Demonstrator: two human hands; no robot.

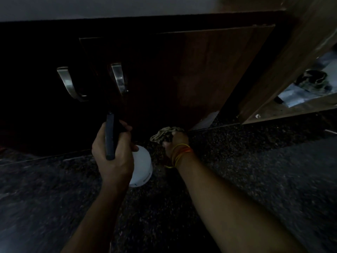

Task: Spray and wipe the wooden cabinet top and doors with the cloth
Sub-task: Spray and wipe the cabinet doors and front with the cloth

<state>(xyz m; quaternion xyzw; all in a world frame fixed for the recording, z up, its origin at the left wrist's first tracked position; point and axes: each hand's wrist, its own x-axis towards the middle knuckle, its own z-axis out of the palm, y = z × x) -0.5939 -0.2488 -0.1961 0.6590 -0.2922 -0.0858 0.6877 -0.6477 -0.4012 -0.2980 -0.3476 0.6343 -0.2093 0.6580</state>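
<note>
Dark speckled flooring (237, 161) runs under our arms up to the foot of the wooden cabinet (200, 73), whose doors fill the dim space beyond both hands. We have the cloth (165, 134) bunched in our right hand (176, 143), fingers closed around it, pressed at the bottom corner of the nearer brown door; red and yellow threads (180, 154) circle that wrist. Our left hand (114, 156), just beside it, is wrapped around the dark trigger head of the spray bottle (141, 166), its white body hanging below our palm. Above the left hand, two curved metal handles (118, 78) sit on the darker doors. Far right of the right hand stands a lighter wooden panel (291, 61).
</note>
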